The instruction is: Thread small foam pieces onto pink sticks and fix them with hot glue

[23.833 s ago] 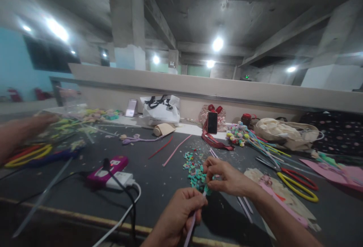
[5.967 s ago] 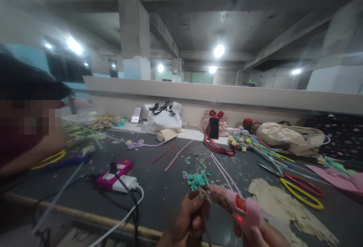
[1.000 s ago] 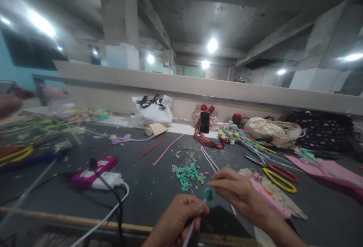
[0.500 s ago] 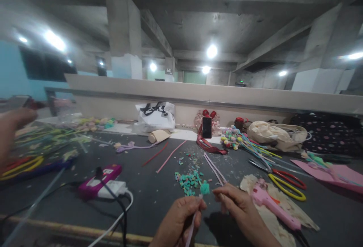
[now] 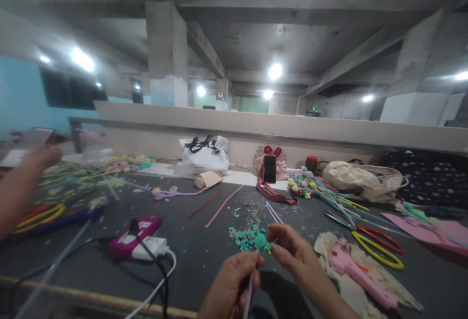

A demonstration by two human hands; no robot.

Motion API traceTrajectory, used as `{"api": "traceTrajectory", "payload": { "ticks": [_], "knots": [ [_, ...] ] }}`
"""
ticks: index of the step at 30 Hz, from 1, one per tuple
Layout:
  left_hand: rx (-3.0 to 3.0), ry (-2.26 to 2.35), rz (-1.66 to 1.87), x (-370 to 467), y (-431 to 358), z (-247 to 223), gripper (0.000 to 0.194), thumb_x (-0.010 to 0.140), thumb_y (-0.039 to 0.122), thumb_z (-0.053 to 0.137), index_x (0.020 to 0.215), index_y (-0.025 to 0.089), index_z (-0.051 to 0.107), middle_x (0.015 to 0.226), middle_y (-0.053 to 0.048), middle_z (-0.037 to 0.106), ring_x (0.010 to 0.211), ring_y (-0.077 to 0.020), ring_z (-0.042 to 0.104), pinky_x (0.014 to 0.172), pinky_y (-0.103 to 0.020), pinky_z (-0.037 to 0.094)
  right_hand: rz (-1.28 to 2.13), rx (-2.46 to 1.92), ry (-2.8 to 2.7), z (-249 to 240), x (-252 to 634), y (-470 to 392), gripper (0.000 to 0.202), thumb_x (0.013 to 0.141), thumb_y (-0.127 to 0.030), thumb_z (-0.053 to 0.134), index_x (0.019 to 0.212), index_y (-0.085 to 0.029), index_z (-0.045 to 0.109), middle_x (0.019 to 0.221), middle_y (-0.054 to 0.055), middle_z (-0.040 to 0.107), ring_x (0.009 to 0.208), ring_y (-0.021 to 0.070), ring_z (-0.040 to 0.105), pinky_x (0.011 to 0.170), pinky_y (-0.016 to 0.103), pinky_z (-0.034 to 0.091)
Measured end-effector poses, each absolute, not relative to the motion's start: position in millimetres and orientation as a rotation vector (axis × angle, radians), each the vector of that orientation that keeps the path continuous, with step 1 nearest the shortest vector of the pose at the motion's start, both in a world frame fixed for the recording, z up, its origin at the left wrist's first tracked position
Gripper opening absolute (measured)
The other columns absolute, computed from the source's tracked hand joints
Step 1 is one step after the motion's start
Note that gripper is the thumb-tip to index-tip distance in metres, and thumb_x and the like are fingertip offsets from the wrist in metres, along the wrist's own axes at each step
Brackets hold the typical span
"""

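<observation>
At the bottom centre my left hand (image 5: 237, 282) pinches a pale lilac strip (image 5: 249, 292) that hangs down toward the lower edge. A round teal tuft (image 5: 261, 241) sits at the strip's upper end. Just right of the tuft is my right hand (image 5: 298, 255), its thumb and fingers apart and curved beside it, with nothing seen between them. Small teal pieces (image 5: 243, 238) lie heaped on the dark table behind my left hand.
A pink glue gun (image 5: 361, 275) rests on crumpled paper at the right, near yellow- and red-handled scissors (image 5: 378, 248). A magenta power block (image 5: 133, 238) with cables lies left. Another person's arm (image 5: 22, 187) reaches in at the far left. A phone (image 5: 269, 169) stands behind.
My right hand has moved left and up, closer to the teal tuft, and its fingers have spread. The other person's arm has shifted slightly. The whole view has moved a little.
</observation>
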State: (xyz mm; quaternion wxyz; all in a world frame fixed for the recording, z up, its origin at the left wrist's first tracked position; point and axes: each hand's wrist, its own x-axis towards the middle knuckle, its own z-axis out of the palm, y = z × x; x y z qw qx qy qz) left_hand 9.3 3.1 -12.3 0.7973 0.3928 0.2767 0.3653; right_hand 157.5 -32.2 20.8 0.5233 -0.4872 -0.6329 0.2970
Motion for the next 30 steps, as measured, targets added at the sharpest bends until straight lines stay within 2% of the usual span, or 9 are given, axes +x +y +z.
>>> {"api": "traceTrajectory", "payload": {
  "ticks": [2,6,11,17,24,27,30],
  "knots": [
    [0.899,0.625,0.794,9.9,3.4,-12.5,0.034,0.056,0.046,0.061,0.062,0.013,0.055,0.035,0.006,0.047,0.021,0.0003,0.027,0.027,-0.014,0.013,0.709,-1.137,-1.533,25.5,152.3,-29.4,0.041,0.068,-0.033,0.056,0.105,-0.019,0.045,0.093,0.006,0.056,0.078,0.0163,0.053,0.063,0.026,0.042],
    [1.01,0.651,0.784,9.4,-1.9,-7.1,0.041,0.054,0.053,0.058,0.047,0.014,0.048,0.025,0.008,0.035,0.021,-0.0007,0.024,0.028,-0.015,0.011,0.673,-1.145,-1.551,28.1,142.7,-25.6,0.051,0.064,-0.031,0.06,0.11,-0.019,0.042,0.096,0.007,0.057,0.081,0.0191,0.054,0.065,0.03,0.041],
    [1.049,0.665,0.909,8.9,-11.2,-1.5,0.038,0.057,0.05,0.057,0.052,0.014,0.05,0.03,0.01,0.033,0.024,-0.0002,0.021,0.031,-0.015,0.011,0.694,-1.114,-1.52,27.6,136.1,-25.3,0.045,0.064,-0.024,0.058,0.107,-0.018,0.045,0.093,0.008,0.059,0.08,0.0198,0.056,0.063,0.03,0.042],
    [1.195,0.708,0.929,10.5,-6.5,-2.7,0.04,0.055,0.052,0.057,0.045,0.014,0.049,0.031,0.008,0.033,0.029,-0.0017,0.024,0.033,-0.016,0.015,0.689,-1.148,-1.51,31.1,131.7,-28.0,0.038,0.066,-0.015,0.053,0.103,-0.018,0.046,0.087,0.006,0.061,0.079,0.0189,0.057,0.062,0.029,0.043],
    [1.271,0.775,0.983,14.2,-3.6,-7.5,0.038,0.055,0.051,0.057,0.05,0.014,0.052,0.036,0.008,0.036,0.032,-0.0026,0.025,0.035,-0.017,0.017,0.7,-1.122,-1.497,27.1,132.4,-26.8,0.031,0.069,-0.017,0.049,0.099,-0.017,0.046,0.083,0.005,0.06,0.066,0.0144,0.055,0.054,0.025,0.042],
    [1.267,0.781,1.004,15.7,-3.8,-10.5,0.038,0.055,0.051,0.056,0.051,0.014,0.052,0.036,0.008,0.036,0.033,-0.0029,0.025,0.035,-0.016,0.017,0.706,-1.111,-1.486,25.7,133.0,-26.2,0.03,0.07,-0.017,0.048,0.1,-0.017,0.046,0.081,0.004,0.06,0.066,0.0146,0.055,0.051,0.024,0.042],
    [1.265,0.762,1.025,16.3,-3.9,-11.8,0.039,0.054,0.051,0.057,0.047,0.014,0.05,0.036,0.008,0.035,0.034,-0.0031,0.025,0.035,-0.016,0.017,0.658,-1.158,-1.512,27.6,132.7,-27.0,0.03,0.069,-0.015,0.047,0.099,-0.017,0.047,0.081,0.004,0.06,0.07,0.0154,0.056,0.054,0.024,0.043]
  ]
}}
